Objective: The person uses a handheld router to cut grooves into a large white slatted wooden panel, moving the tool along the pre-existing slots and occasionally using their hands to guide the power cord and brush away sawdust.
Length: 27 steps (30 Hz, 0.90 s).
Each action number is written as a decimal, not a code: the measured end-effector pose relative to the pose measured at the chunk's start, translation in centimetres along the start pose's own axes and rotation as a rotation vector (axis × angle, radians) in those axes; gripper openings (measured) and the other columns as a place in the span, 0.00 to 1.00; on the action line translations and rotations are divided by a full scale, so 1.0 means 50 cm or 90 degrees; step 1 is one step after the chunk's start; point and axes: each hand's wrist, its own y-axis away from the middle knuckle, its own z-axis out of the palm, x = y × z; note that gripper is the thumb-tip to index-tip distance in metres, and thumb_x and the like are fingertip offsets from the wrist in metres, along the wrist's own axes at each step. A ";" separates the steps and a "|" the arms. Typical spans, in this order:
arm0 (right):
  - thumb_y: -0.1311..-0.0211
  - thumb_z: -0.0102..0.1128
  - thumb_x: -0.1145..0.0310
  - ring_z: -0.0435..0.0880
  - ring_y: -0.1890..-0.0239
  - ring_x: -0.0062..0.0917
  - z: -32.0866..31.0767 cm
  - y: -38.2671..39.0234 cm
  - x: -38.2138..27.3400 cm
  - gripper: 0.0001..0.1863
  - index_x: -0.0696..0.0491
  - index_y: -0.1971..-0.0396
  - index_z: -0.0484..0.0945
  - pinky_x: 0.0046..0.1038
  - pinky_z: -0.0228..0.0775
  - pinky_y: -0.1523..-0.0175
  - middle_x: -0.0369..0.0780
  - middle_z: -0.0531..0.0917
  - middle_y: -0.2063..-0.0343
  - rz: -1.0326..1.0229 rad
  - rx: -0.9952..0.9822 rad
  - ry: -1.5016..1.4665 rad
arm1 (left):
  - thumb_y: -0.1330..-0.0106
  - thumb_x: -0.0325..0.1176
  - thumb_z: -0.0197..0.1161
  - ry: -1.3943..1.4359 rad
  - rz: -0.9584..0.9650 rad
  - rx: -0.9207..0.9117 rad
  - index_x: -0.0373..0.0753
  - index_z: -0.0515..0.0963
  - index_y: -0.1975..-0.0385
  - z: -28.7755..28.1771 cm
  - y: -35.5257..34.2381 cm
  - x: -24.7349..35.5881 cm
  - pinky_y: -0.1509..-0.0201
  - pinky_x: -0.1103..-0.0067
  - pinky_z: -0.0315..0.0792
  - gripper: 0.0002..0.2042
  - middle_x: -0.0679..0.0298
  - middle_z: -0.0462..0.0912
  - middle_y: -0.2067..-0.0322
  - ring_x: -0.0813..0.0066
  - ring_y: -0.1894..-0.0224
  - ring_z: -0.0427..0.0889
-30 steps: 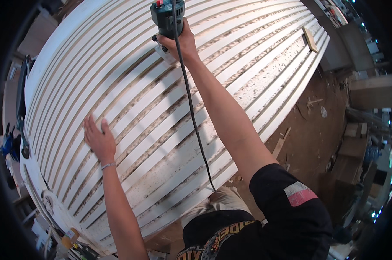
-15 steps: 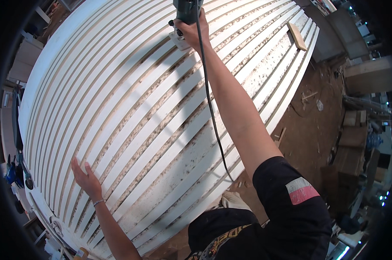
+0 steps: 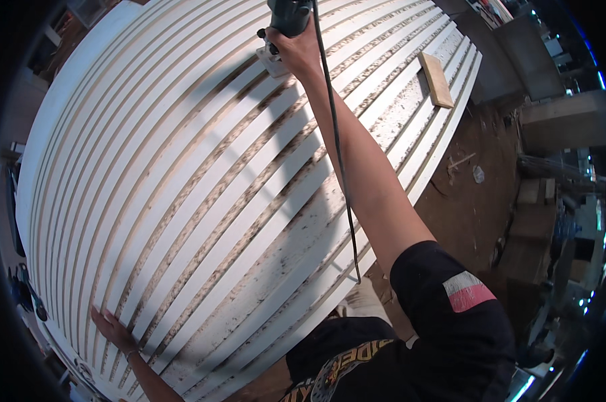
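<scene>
My right hand (image 3: 296, 50) is wrapped round a dark green handheld router (image 3: 289, 17), its upper end cut off by the picture's top edge. The router's pale base plate (image 3: 272, 65) sits on a large white panel (image 3: 276, 231) cut with long parallel grooves. Brown dust and chips lie along many of the grooves. A dark power cord (image 3: 336, 144) runs from the router down beside my right arm. Far to the lower left, my left hand (image 3: 113, 329) lies on the panel near its left end, fingers stretched out and holding nothing.
A short wooden block (image 3: 436, 80) lies on the panel toward its right end. Beyond the right edge, the brown floor (image 3: 474, 201) carries scraps and a crumpled piece of litter (image 3: 478, 174). Stacked boards and boxes (image 3: 568, 119) stand farther right. Blue-handled tools (image 3: 23, 288) are at the far left.
My left hand has moved down and slightly left along the panel. The view has shifted a little. My right hand keeps its grip on the router, which is nearly in the same place.
</scene>
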 end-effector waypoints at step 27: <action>0.54 0.77 0.59 0.88 0.58 0.37 -0.503 -0.582 0.323 0.36 0.57 0.47 0.69 0.38 0.80 0.50 0.48 0.86 0.60 0.060 0.107 0.054 | 0.19 0.52 0.48 0.025 0.001 -0.029 0.37 0.58 0.23 0.143 -0.085 1.426 0.17 0.56 0.44 0.32 0.48 0.55 0.22 0.54 0.19 0.51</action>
